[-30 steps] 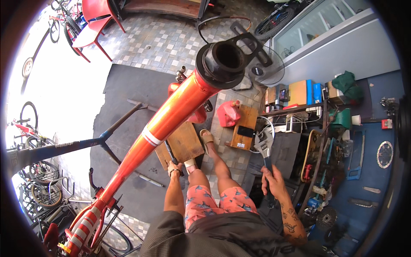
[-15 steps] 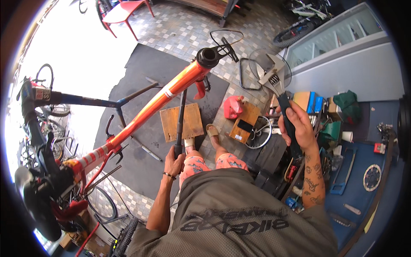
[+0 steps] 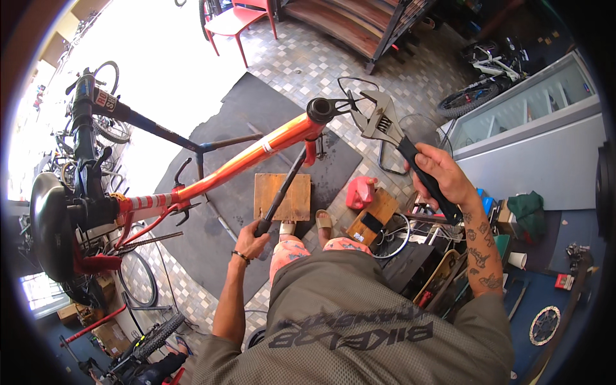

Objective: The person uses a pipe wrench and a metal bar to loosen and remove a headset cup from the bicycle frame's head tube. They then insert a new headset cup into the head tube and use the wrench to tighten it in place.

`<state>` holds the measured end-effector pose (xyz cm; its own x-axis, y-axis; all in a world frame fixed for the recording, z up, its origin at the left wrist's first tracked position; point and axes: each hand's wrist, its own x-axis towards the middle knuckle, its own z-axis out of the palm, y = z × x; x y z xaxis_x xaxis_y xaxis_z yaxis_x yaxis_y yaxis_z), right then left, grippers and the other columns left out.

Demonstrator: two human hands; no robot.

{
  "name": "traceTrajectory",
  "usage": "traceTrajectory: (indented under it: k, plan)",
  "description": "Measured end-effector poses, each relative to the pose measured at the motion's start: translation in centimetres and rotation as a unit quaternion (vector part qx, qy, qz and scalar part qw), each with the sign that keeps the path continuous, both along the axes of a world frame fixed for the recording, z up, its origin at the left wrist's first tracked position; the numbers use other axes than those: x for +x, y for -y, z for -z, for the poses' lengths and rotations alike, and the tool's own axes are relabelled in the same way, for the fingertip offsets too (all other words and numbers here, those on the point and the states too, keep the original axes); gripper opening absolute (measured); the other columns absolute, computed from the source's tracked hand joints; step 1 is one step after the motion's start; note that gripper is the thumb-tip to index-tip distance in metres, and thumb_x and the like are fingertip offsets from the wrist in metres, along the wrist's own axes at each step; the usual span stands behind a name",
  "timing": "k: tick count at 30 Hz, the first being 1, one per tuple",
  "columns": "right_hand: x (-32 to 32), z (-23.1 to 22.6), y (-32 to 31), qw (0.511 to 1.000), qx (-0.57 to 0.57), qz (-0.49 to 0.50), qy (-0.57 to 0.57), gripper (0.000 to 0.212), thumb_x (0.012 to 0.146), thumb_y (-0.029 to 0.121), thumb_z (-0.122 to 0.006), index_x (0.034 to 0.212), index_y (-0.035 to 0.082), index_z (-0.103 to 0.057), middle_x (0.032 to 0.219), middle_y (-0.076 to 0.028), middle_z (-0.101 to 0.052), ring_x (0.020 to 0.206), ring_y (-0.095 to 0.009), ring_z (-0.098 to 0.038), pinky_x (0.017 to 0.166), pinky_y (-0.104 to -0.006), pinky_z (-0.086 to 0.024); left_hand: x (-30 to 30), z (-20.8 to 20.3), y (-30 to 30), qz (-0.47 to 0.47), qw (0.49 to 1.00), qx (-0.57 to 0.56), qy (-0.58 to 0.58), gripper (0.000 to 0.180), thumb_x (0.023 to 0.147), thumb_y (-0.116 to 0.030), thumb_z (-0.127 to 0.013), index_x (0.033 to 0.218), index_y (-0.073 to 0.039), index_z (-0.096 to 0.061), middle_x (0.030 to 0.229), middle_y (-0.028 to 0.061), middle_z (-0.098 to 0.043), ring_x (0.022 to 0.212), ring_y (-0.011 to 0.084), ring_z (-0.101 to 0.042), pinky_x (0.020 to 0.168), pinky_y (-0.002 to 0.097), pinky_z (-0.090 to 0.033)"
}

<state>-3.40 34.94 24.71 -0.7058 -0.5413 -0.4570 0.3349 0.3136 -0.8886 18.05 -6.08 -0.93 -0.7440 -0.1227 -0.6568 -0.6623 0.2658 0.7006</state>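
Note:
My right hand (image 3: 443, 176) is closed round the black grip of a large adjustable wrench (image 3: 384, 122), its jaws raised close to the open end of the frame. My left hand (image 3: 251, 241) is closed on the black grip of a long dark bar (image 3: 287, 190), which slants up to the underside of the frame near that end; how it meets the frame is hidden. The orange-red bicycle frame (image 3: 256, 154) runs up from the left to a black ring at its open end (image 3: 320, 110). A black fitting and a looped cable sit behind the wrench's jaws.
A dark mat (image 3: 218, 119) covers part of the tiled floor. On it stands a wooden block (image 3: 264, 192). A red container (image 3: 360, 193) and a phone (image 3: 371, 222) on a board are near my feet. A tool-strewn blue bench (image 3: 552, 256) lies to the right.
The wrench in my right hand has moved left, nearer the frame's open end. The bar in my left hand leans more to the right at its top. The view has shifted.

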Motion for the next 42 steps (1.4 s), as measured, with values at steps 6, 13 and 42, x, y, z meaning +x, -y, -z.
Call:
traceTrajectory:
  k: [6, 13, 42]
  plan:
    - [-2.9, -1.2, 0.6, 0.996, 0.016, -0.083, 0.011, 0.037, 0.113, 0.039, -0.047, 0.114, 0.003, -0.057, 0.061, -0.002, -0.054, 0.041, -0.01, -0.05, 0.04, -0.0245, -0.042, -1.6, -0.7, -0.6, -0.021, 0.998, 0.025, -0.052, 0.044, 0.086, -0.013, -0.063, 0.129, -0.006, -0.068, 0.065, 0.0002, -0.056, 0.045, 0.0106, -0.051, 0.04, 0.03, -0.041]
    - [-6.1, -1.5, 1.3, 0.984, 0.036, -0.175, 0.021, 0.039, 0.112, 0.042, -0.049, 0.11, 0.004, -0.058, 0.059, -0.002, -0.053, 0.041, -0.012, -0.053, 0.04, -0.0261, -0.046, -1.7, 0.5, -4.2, -0.094, 0.988, 0.111, -0.046, 0.042, 0.088, -0.007, -0.065, 0.129, -0.004, -0.066, 0.067, -0.0011, -0.055, 0.045, 0.0085, -0.05, 0.039, 0.0275, -0.038]
    - [-20.6, -1.6, 9.0, 0.906, 0.109, -0.372, -0.171, 0.042, 0.101, 0.043, -0.073, 0.085, 0.004, -0.075, 0.058, 0.005, -0.051, 0.049, -0.005, -0.044, 0.045, -0.0251, -0.031, -1.5, 0.9, -9.2, -0.162, 0.969, 0.171, -0.078, 0.038, 0.089, -0.005, -0.062, 0.127, -0.004, -0.065, 0.069, 0.0013, -0.058, 0.043, 0.0084, -0.046, 0.037, 0.0268, -0.034]
